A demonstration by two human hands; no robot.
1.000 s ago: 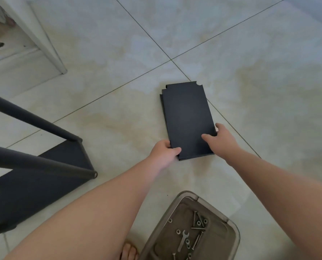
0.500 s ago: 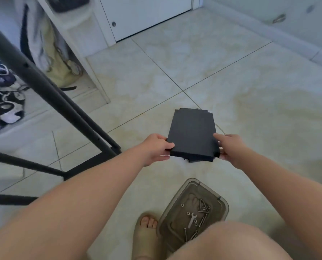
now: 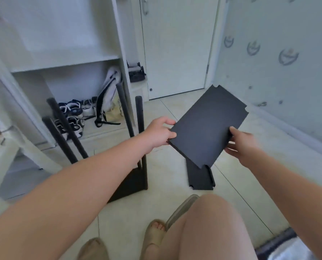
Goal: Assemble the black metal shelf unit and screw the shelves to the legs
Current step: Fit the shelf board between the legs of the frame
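Nearest the wearer, two sandals (image 3: 153, 236) stood on the tiled floor (image 3: 122, 218); a bare knee (image 3: 209, 218) hid most of a grey tray (image 3: 180, 208) just beyond them; its contents could not be made out. Past the tray, a spare shelf (image 3: 200, 178) lay flat on the floor; to its left stood the frame (image 3: 132, 184), a black base panel with four legs (image 3: 139, 128) rising from it. Over the spare's far end the shelf (image 3: 207, 126) was held in the air, tilted, touching neither floor nor frame. The left hand (image 3: 159, 133) grasped its left edge, thumb on top, fingers curled beneath; the right hand (image 3: 241, 145) grasped the right edge, thumb above, fingers under. Farther off, shoes (image 3: 72, 113) and a bag (image 3: 109, 94) sat in the foot of a white cabinet (image 3: 62, 59); a white door (image 3: 177, 44) stood beyond.
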